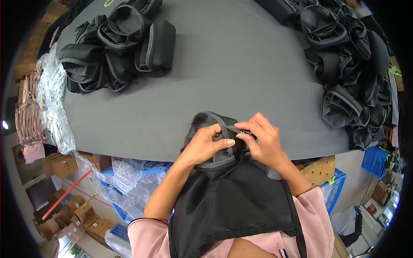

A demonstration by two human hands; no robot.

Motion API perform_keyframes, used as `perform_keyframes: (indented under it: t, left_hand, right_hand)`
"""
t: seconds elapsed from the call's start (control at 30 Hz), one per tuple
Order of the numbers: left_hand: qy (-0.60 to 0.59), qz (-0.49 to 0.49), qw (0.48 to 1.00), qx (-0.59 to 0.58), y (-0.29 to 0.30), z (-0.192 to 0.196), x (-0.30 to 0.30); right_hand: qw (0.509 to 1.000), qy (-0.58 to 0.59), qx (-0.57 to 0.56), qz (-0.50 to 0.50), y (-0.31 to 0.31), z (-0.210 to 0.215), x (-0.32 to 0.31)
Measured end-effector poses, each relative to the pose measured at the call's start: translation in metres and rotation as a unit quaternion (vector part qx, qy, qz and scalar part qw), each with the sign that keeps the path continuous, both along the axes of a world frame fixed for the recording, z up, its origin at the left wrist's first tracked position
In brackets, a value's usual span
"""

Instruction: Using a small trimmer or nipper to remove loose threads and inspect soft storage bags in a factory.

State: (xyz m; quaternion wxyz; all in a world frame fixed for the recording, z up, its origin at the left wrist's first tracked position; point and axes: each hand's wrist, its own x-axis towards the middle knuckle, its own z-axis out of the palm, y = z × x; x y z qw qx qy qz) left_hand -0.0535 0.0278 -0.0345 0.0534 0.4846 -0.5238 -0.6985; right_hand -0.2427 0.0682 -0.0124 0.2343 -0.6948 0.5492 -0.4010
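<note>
Near the table's front edge lies a black fabric pouch [195, 129] with grey edging, its mouth spread wide. My left hand [206, 144] is closed on the grey-trimmed edge, with the thumb on top and the fingers inside the mouth. Just to the right, my right hand [263, 138] pinches a small dark piece with a metal glint, against the end of that same edge. It looks like a zipper slider, but the fingers hide most of it. A black apron [236, 202] hangs below the pouch.
Black pouches [157, 47] are piled at the far left of the grey table [241, 64]. A larger heap of similar pouches [342, 105] runs along the right side. Clear plastic wrap [56, 107] hangs at the left edge. Blue crates [337, 189] stand below the front edge.
</note>
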Motion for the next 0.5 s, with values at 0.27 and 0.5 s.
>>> perform_keyframes:
  t: [0.27,0.5]
  left_hand:
    - [0.153,0.177,0.971,0.04,-0.008,0.016,0.0]
    - [0.169,0.196,0.965,0.049,-0.008,0.013,0.003]
  right_hand:
    - [0.993,-0.095,0.051,-0.051,0.003,-0.008,-0.003]
    - [0.997,-0.03,0.07,-0.004,0.017,-0.005,-0.008]
